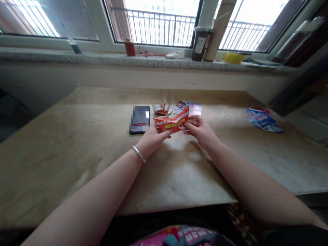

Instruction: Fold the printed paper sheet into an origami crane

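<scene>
Between my two hands is a folded piece of red printed paper point(174, 123), lifted above the table, its upper edge dipping in the middle and its corners pointing up. My left hand point(155, 134) grips its lower left part, with the thumb across the front. At its right end, my right hand point(198, 130) pinches the paper between thumb and fingers. Just beyond the paper sits a red and white folded paper piece point(162, 108) with pointed tips. A dark tablet or phone point(140, 119) with a lit screen lies left of my left hand.
A printed sheet point(193, 107) lies behind my right hand. Several blue and pink printed papers point(263, 119) are spread at the right of the table point(77, 147). On the windowsill point(102, 59) stand a red container point(130, 48), a dark jar point(201, 44) and a yellow item point(235, 57).
</scene>
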Demonstrator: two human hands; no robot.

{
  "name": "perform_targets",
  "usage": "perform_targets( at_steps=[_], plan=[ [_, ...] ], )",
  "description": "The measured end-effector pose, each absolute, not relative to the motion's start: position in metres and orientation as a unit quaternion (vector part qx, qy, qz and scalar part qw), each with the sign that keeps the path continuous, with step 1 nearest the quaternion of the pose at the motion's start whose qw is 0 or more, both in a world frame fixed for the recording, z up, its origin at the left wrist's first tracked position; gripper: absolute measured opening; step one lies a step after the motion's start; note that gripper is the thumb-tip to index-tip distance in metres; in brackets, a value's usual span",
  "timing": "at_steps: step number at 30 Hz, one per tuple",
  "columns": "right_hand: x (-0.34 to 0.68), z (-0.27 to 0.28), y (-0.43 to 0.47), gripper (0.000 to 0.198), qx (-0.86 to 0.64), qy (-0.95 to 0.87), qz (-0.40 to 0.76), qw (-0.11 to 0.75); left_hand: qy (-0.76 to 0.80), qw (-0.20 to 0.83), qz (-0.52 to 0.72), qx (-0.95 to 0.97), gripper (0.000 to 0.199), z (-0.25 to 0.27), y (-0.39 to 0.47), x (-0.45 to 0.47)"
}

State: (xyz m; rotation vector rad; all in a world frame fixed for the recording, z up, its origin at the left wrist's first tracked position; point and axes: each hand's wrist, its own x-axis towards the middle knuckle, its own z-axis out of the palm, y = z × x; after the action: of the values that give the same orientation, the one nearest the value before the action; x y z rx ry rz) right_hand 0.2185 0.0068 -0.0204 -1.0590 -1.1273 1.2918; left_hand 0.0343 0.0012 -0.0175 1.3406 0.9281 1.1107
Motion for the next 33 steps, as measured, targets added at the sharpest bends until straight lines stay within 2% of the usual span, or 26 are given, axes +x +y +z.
perform_targets(
  at_steps=[6, 13, 33],
  plan=[
    [0.2192, -0.0199, 0.0074, 0.042, -0.458, -0.483, 0.534, 0.521, 0.371, 0.560, 0.492, 0.554, 0.037, -0.0209, 0.0058, 0.0328],
    [0.2179, -0.0197, 0.0065, 0.032, -0.485, -0.549, 0.493, 0.470, 0.429, 0.465, 0.467, 0.618, 0.023, -0.0185, 0.0051, 0.0303],
    [0.2203, -0.0237, 0.0023, 0.023, -0.432, -0.675, 0.378, 0.464, 0.419, 0.353, 0.422, 0.722, 0.020, -0.0196, 0.0031, 0.0290]
  ],
)
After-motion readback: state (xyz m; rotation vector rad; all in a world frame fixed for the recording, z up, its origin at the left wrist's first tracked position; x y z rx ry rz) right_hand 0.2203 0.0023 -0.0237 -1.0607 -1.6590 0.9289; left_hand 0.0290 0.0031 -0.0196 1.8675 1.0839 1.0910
